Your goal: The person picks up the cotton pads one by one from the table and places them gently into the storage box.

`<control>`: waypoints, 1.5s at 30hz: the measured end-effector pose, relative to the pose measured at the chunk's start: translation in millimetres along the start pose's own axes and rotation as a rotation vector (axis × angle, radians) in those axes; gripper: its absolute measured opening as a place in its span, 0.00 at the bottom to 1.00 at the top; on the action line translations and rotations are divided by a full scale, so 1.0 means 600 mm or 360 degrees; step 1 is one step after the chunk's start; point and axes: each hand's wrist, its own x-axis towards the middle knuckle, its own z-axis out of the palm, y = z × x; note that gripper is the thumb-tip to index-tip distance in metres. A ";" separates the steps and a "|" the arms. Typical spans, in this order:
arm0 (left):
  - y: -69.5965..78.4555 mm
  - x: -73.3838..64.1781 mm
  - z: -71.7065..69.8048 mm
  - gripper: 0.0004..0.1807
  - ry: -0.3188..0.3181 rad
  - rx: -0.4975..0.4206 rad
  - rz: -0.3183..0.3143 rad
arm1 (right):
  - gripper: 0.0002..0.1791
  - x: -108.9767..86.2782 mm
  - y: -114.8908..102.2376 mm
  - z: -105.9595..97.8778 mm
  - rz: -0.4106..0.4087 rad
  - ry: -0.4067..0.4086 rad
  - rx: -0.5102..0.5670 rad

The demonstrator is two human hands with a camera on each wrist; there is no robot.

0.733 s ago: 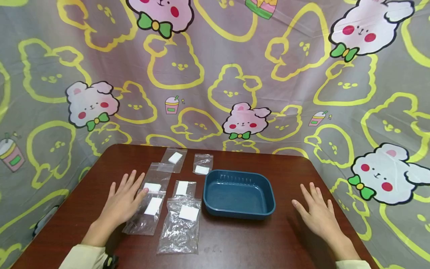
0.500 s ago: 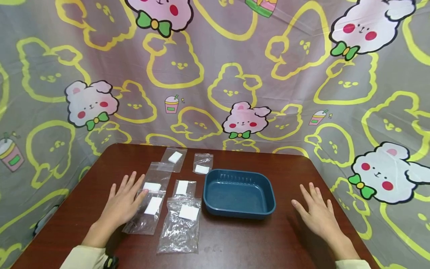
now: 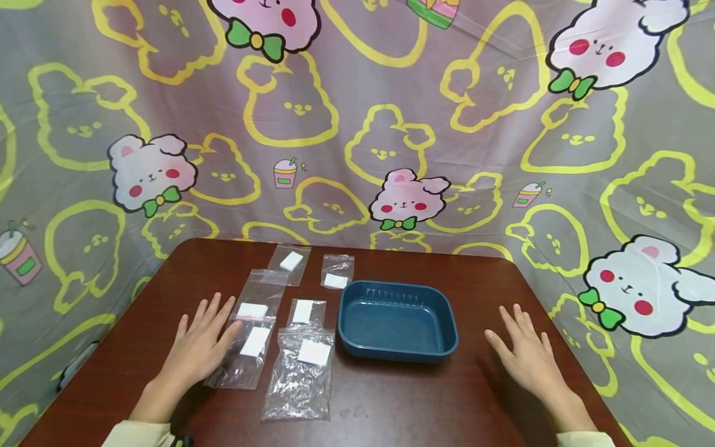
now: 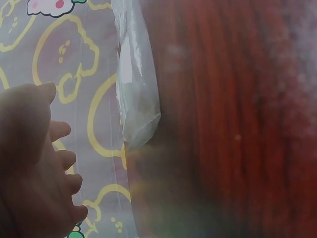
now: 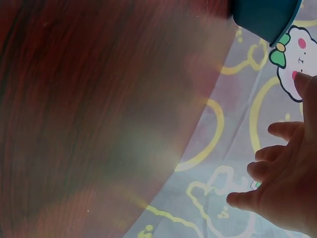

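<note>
My left hand (image 3: 197,344) is spread with straight fingers at the left of the table, its thumb overlapping the edge of a clear zip bag (image 3: 237,371) in the head view. Nothing is in its grasp. My right hand (image 3: 525,357) hovers with fingers spread at the right side, holding nothing. Between the hands stands a dark blue plastic tray (image 3: 398,357). Left of it lie several clear zip bags, each with a white rectangular piece; the nearest is a large crinkled bag (image 3: 296,394) with its white piece (image 3: 314,352). In the left wrist view a bag (image 4: 141,94) shows edge-on.
The dark wood table (image 3: 413,403) has rounded far corners. Behind and on both sides hangs a patterned curtain (image 3: 335,149). Smaller bags lie toward the back, including one small zip bag (image 3: 337,267) close to the tray's far left corner.
My left hand has drawn back slightly, down and to the left, away from the bags. The right hand, the tray and the bags stay where they were.
</note>
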 end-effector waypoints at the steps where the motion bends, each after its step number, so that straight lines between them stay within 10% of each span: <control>1: 0.000 -0.001 0.000 0.38 0.0001 -0.0008 -0.0003 | 0.46 0.000 0.000 0.000 0.0001 0.0004 0.0013; 17: 0.019 -0.034 0.022 0.36 0.0018 -0.0337 0.0001 | 0.37 0.006 -0.034 0.010 0.0026 0.0256 0.0440; 30: 0.047 -0.054 0.044 0.39 -0.0078 -0.0582 0.0062 | 0.34 0.037 -0.097 0.048 0.0159 0.0190 0.0789; 45: 0.042 -0.052 0.067 0.36 -0.0157 -0.0484 0.0040 | 0.33 0.076 -0.143 0.105 0.0292 0.0130 0.1134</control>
